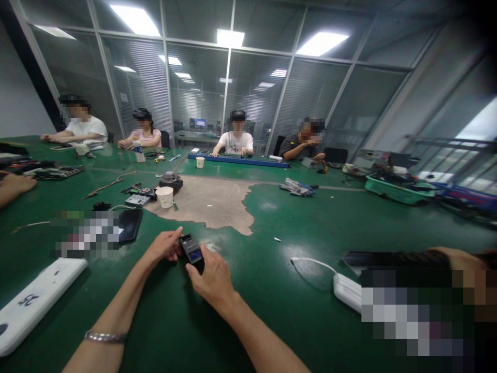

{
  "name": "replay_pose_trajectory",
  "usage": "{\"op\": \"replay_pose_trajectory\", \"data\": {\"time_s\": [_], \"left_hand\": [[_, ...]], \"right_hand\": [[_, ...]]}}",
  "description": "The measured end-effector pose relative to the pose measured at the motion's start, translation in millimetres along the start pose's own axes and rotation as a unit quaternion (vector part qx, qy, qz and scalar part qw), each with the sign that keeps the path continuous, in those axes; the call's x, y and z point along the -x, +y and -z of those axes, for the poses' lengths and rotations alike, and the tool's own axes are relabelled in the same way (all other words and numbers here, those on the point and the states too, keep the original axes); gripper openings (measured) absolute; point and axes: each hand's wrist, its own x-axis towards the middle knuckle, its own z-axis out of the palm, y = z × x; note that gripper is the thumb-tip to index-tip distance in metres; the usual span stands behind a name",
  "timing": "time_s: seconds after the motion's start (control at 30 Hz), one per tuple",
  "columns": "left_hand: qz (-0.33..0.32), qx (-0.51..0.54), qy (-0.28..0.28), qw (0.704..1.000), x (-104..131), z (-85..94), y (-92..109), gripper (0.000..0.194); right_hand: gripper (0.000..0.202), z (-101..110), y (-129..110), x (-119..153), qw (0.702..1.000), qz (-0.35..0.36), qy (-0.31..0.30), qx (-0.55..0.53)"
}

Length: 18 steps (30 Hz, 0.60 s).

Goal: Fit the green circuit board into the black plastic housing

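Note:
A small dark handheld device (191,249) with a little bluish screen and a grey face is between my hands, low over the green table (267,290). My right hand (213,272) grips its lower end, thumb on the near side and fingers on the far side. On the left, my left hand (166,246) has its thumb at the upper corner and its other fingers curled against the side. The underside of the device is hidden. A metal bracelet (105,337) circles my left wrist.
A white power bank (42,303) and a black phone (131,225) lie left. Ahead are a paper cup (164,197), electronic parts (137,200) and a brown sheet (209,202). Gloves (297,187), a cable (314,260) and a green basket (399,191) are right. Several people sit around.

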Motion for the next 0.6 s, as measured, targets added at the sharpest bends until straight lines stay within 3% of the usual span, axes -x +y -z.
{"op": "replay_pose_trajectory", "data": {"time_s": [0.4, 0.6], "left_hand": [[0.009, 0.028, -0.005, 1.000, 3.6, 0.5, 4.8, 0.089], [0.018, 0.020, -0.020, 0.999, 4.0, -0.3, 5.5, 0.089]], "right_hand": [[0.033, 6.2, -4.0, -5.3, 0.994, -0.033, 0.061, -0.080], [0.037, 22.1, 4.0, -17.6, 0.983, -0.048, 0.109, -0.136]]}}
